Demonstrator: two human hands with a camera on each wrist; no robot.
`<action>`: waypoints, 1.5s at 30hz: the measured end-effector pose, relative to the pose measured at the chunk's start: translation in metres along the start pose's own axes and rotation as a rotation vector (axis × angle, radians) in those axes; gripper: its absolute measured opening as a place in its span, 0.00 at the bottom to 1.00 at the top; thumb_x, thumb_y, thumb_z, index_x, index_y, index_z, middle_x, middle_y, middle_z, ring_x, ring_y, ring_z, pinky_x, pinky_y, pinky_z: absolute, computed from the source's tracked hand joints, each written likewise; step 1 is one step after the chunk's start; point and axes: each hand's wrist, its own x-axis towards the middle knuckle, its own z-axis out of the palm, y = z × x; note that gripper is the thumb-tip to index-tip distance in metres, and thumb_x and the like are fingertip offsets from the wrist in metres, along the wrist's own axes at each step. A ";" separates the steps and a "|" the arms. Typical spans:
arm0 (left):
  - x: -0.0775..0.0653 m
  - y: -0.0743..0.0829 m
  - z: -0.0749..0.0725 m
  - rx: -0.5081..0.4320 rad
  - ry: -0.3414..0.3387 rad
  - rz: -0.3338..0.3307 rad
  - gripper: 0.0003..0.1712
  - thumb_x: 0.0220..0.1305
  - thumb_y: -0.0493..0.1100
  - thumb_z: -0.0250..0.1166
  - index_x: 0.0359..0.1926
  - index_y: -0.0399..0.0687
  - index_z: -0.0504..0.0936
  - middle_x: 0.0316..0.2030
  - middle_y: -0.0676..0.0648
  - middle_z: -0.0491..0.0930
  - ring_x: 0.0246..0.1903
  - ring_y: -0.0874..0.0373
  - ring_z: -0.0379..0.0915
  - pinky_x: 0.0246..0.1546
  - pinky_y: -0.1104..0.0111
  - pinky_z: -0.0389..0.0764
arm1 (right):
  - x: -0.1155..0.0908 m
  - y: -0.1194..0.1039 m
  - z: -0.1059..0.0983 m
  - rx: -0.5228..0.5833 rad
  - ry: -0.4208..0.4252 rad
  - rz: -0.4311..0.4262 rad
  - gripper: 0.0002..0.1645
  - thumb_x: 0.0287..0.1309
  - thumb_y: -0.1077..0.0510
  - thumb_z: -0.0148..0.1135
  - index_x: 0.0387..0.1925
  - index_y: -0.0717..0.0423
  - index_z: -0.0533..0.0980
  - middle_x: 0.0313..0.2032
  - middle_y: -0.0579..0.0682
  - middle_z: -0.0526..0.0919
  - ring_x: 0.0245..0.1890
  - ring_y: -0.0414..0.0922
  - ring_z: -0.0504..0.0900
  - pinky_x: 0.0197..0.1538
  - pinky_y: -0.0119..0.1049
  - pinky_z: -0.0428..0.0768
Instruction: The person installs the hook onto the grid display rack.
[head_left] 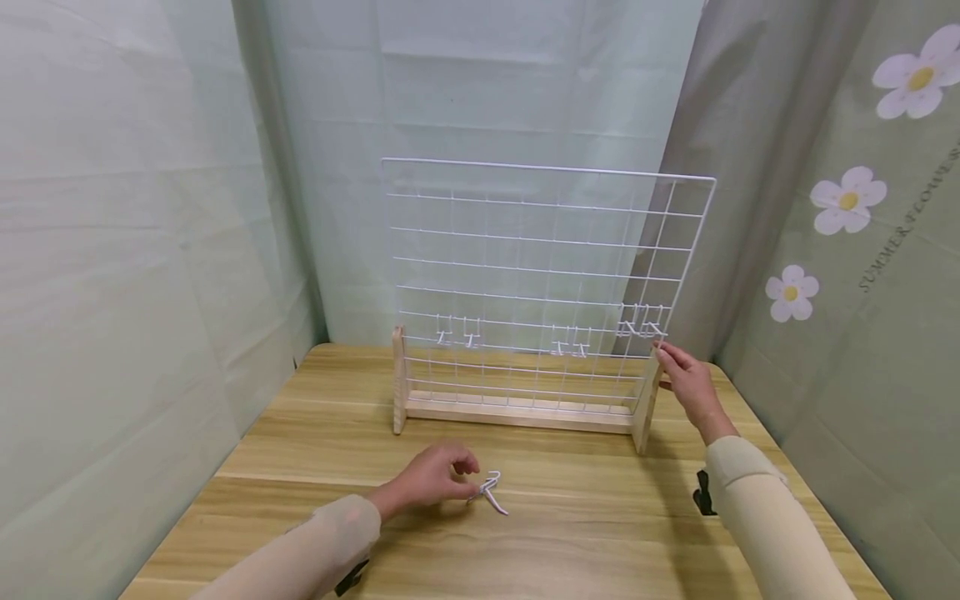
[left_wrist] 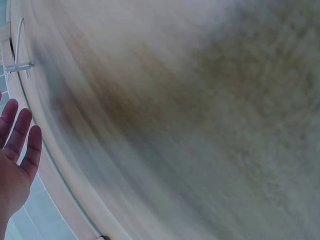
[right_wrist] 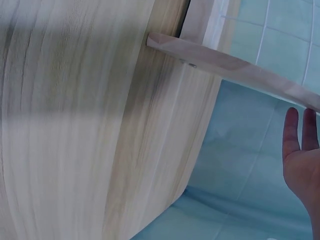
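Observation:
A white wire grid rack (head_left: 543,242) stands upright in a light wooden base (head_left: 517,412). At the top of its right wooden post (head_left: 647,400), my right hand (head_left: 686,382) holds the rack's edge between thumb and fingers. In the right wrist view, two fairly straight fingers (right_wrist: 291,132) show beside the post (right_wrist: 215,62); thumb and index are out of frame. A loose white hook (head_left: 491,492) lies on the table. Beside it is my left hand (head_left: 435,477), thumb and fingers apart. The left wrist view shows the extended fingers (left_wrist: 17,132) a little away from the hook (left_wrist: 19,66).
Several white hooks hang on the grid's lower rows: some at left (head_left: 457,333), some near the middle (head_left: 570,346), some at the right edge (head_left: 641,323). The wood-grain table (head_left: 570,533) is bordered by pale green curtains (head_left: 150,250), printed with flowers (head_left: 847,200) on the right.

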 end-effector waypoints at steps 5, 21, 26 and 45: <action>-0.001 0.001 0.000 0.010 -0.016 -0.003 0.16 0.51 0.47 0.78 0.37 0.44 0.84 0.35 0.50 0.83 0.38 0.57 0.78 0.40 0.67 0.80 | 0.003 -0.002 -0.005 -0.007 -0.039 0.009 0.39 0.74 0.40 0.46 0.72 0.64 0.60 0.69 0.66 0.64 0.64 0.60 0.66 0.62 0.59 0.70; 0.001 -0.001 0.001 0.040 -0.029 -0.013 0.16 0.50 0.47 0.79 0.37 0.47 0.84 0.34 0.53 0.83 0.37 0.60 0.78 0.40 0.69 0.79 | 0.001 -0.008 -0.010 -0.017 -0.081 0.042 0.37 0.76 0.41 0.44 0.73 0.62 0.60 0.69 0.66 0.63 0.66 0.62 0.66 0.61 0.51 0.74; 0.002 -0.001 0.001 0.052 -0.032 -0.016 0.15 0.50 0.46 0.79 0.36 0.47 0.84 0.34 0.53 0.82 0.37 0.61 0.78 0.39 0.69 0.79 | 0.002 -0.008 -0.009 -0.018 -0.081 0.032 0.37 0.76 0.42 0.45 0.73 0.62 0.61 0.69 0.66 0.64 0.65 0.61 0.67 0.52 0.33 0.79; 0.008 -0.007 -0.002 0.107 0.037 -0.045 0.10 0.54 0.41 0.75 0.38 0.46 0.85 0.32 0.53 0.82 0.34 0.60 0.76 0.35 0.68 0.77 | 0.001 -0.004 -0.009 -0.003 -0.081 0.018 0.37 0.76 0.41 0.44 0.73 0.61 0.60 0.69 0.65 0.64 0.65 0.60 0.66 0.47 0.26 0.78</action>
